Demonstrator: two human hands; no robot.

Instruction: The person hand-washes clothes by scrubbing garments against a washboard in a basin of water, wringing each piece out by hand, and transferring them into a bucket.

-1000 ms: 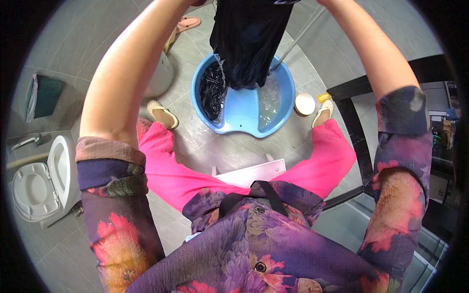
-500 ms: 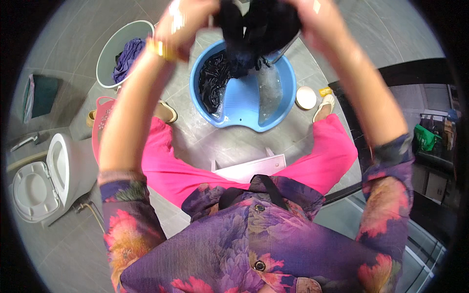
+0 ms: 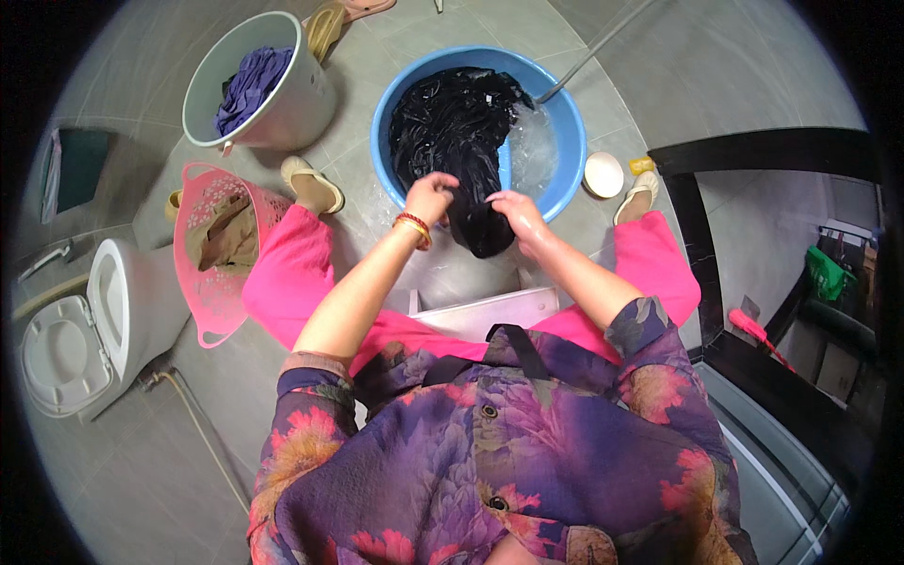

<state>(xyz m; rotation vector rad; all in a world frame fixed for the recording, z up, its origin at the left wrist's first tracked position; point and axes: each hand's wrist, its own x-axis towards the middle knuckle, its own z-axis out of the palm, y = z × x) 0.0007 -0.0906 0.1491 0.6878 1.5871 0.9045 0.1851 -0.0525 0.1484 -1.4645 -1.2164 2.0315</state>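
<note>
A wet black garment (image 3: 461, 122) lies bunched in a round blue basin (image 3: 571, 127), covering most of the ridged board built into it. One narrower end of the cloth hangs over the basin's near edge. At the left side of that end is my left hand (image 3: 431, 198), fingers curled and pinching the fabric. My right hand (image 3: 523, 221) is closed on its right side, thumb and fingers gripping the edge. Soapy water (image 3: 534, 146) shows on the basin's right, where a grey hose (image 3: 603, 42) reaches in.
A pale bucket (image 3: 315, 104) holds purple cloth. Beside my left leg stands a pink basket (image 3: 191, 254) with brown cloth. A white bowl (image 3: 604, 175) and yellow soap (image 3: 642, 165) sit right of the basin. A low stool (image 3: 499, 315) is between my legs; a toilet (image 3: 118, 301) is far left.
Both hands have come down from above the basin toward its near edge. The black cloth, lifted before, now lies over the board and rim.
</note>
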